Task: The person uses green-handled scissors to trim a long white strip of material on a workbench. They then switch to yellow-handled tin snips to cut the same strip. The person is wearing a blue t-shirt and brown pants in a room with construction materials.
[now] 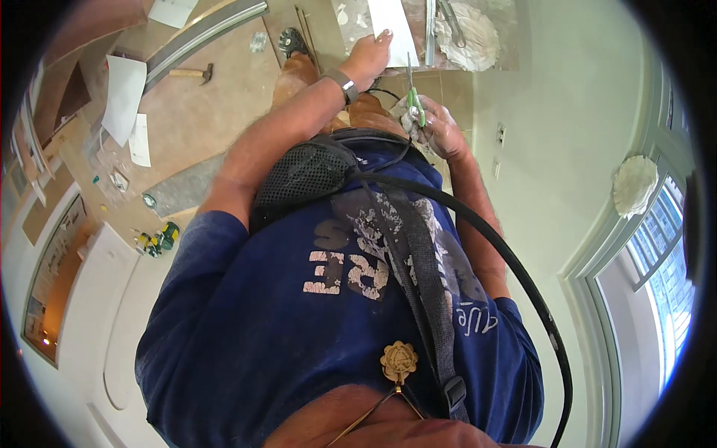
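My left hand [370, 57], with a watch on its wrist, pinches the edge of a long white sheet [391, 26] ahead of me. My right hand [442, 128] is closed round a pair of scissors [415, 103] with green handles. Their blades point away from me, beside the sheet's near end; whether they touch it I cannot tell. White smears coat the fingers of my right hand, and part of its grip is hidden.
A hammer [196, 73] lies on the brown floor sheet at the left. Near it are white sheets [124, 99], a metal profile [202, 37] and green-yellow tools [158, 239]. A whitish crumpled round piece [469, 37] lies ahead. A pale wall [553, 142] and window stand at the right.
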Action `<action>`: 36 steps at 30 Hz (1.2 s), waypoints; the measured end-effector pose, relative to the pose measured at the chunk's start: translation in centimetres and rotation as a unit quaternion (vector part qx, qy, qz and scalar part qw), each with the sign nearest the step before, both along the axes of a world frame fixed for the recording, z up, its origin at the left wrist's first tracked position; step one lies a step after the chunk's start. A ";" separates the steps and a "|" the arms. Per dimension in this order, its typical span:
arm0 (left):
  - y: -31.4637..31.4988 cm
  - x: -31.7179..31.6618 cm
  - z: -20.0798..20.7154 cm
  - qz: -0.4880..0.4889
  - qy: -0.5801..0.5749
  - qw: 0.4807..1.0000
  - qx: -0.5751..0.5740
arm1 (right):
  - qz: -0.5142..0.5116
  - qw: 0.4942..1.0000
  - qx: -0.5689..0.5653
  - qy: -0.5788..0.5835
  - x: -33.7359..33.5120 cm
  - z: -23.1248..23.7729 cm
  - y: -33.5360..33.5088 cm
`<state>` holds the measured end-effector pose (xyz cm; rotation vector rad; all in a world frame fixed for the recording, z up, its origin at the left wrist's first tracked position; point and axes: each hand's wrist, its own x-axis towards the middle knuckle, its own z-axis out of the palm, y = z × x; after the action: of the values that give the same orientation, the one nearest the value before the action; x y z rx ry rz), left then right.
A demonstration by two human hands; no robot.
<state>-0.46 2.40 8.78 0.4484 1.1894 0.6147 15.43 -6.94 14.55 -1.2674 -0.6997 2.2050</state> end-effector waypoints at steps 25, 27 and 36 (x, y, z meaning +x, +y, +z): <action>-0.5 0.3 1.0 -0.004 -0.003 0.999 -0.035 | -0.034 0.998 0.014 0.041 0.1 -0.7 -0.8; -0.5 0.2 1.1 -0.007 -0.009 0.999 -0.040 | -0.032 0.999 0.013 0.039 0.1 -0.7 -0.8; -0.7 0.2 1.1 0.003 -0.018 0.999 -0.038 | -0.019 0.999 0.014 0.025 0.0 -0.7 -0.7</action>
<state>-0.22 1.67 9.87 0.3675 1.1767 0.5788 15.47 -7.66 13.85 -1.1967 -0.6806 2.1813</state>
